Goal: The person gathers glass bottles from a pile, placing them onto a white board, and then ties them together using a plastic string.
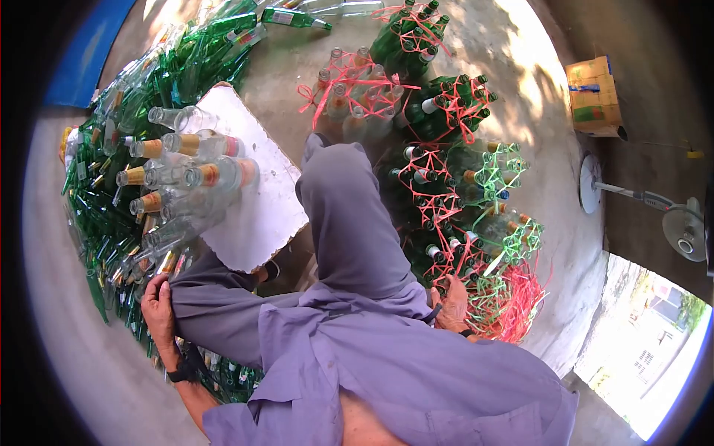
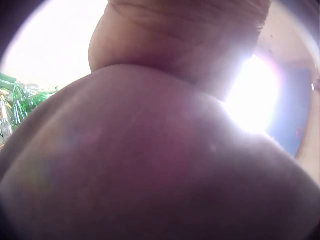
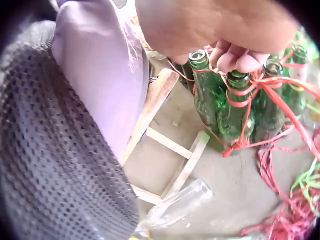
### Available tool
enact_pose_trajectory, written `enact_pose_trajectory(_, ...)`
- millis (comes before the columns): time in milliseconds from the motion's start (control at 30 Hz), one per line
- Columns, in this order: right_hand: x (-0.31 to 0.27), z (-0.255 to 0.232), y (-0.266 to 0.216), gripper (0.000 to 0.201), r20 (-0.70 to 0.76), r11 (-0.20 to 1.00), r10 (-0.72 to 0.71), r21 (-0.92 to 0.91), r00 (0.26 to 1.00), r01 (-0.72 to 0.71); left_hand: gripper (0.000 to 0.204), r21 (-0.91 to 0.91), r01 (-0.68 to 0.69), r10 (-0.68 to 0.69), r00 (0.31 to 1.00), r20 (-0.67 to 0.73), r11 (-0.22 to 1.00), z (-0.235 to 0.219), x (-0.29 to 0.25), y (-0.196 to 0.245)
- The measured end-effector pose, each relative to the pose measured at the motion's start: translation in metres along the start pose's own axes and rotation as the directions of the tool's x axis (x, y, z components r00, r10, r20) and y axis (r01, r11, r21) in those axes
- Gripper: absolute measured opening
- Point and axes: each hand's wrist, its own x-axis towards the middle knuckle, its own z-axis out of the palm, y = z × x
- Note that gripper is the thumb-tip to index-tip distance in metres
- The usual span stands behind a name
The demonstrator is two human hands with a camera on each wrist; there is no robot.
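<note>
My left hand (image 1: 158, 312) rests against the side of the bent knee, its fingers loosely bent around nothing. Close up, the left wrist view shows mostly the underside of that hand (image 2: 175, 40). Beside the right hip, my right hand (image 1: 451, 303) is at the near end of the tied bottles. In the right wrist view its bent fingertips (image 3: 247, 62) are right at the mouth of a green glass bottle (image 3: 239, 117); the thumb is hidden. Red plastic string (image 3: 282, 107) loops round the necks of this bottle and its neighbours.
Clear bottles (image 1: 212, 175) stand on a white board (image 1: 256, 186). Left of it lies a big heap of green bottles (image 1: 160, 82). More string-tied bundles (image 1: 357, 93) stand ahead and right, near loose red string (image 1: 520, 301). A wooden stool frame (image 3: 170, 142) and a lying clear bottle (image 3: 180, 202) are below.
</note>
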Motion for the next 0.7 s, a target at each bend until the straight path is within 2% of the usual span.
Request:
enact_pose_trajectory(67,0.006,0.002,0.005,0.061,-0.011,0.999,0.040,-0.014,0.999,-0.040,0.022,-0.027,-0.001,0.001,1.000,0.006,1.000,0.003,0.003,0.000)
enact_pose_trajectory(133,0.025,0.001,0.009,0.066,-0.172,0.986,-0.055,-0.163,0.984,0.027,0.022,-0.047,0.002,-0.001,1.000,0.005,0.999,0.003,0.004,0.001)
enact_pose_trajectory(167,0.034,-0.002,0.007,0.070,-0.134,0.979,0.005,-0.199,0.991,-0.032,0.022,-0.040,-0.011,0.011,1.000,0.000,0.999,0.004,0.004,0.003)
enact_pose_trajectory(200,0.044,0.002,0.009,0.070,-0.132,0.978,0.004,-0.206,0.991,-0.031,0.022,-0.033,-0.024,0.024,1.000,-0.003,0.999,0.005,0.005,0.004)
enact_pose_trajectory(267,0.064,0.021,0.020,0.072,-0.231,0.932,0.186,-0.265,0.955,-0.245,0.021,-0.027,-0.029,0.029,1.000,-0.005,0.999,0.006,0.006,0.004)
enact_pose_trajectory(300,0.073,0.029,0.022,0.072,-0.154,0.917,0.314,-0.207,0.937,-0.342,0.020,-0.017,-0.038,0.038,0.999,-0.009,0.999,0.007,0.006,0.003)
enact_pose_trajectory(333,0.077,0.040,0.021,0.076,-0.167,0.917,0.348,-0.145,0.923,-0.372,0.020,-0.021,-0.033,0.032,0.999,-0.008,0.999,0.008,0.006,0.002)
enact_pose_trajectory(400,0.080,0.063,0.024,0.080,-0.297,0.914,0.313,-0.164,0.902,-0.371,0.019,-0.037,-0.045,0.045,0.999,-0.002,0.998,0.007,0.006,0.000)
enact_pose_trajectory(567,0.081,0.072,0.025,0.081,-0.331,0.909,0.325,-0.149,0.886,-0.389,0.019,-0.033,-0.038,0.039,0.999,0.013,0.999,0.008,0.008,0.001)
enact_pose_trajectory(700,0.083,0.076,0.029,0.085,-0.337,0.909,0.326,-0.147,0.884,-0.391,0.022,0.044,-0.010,0.008,0.999,0.051,0.999,0.010,0.011,0.014)
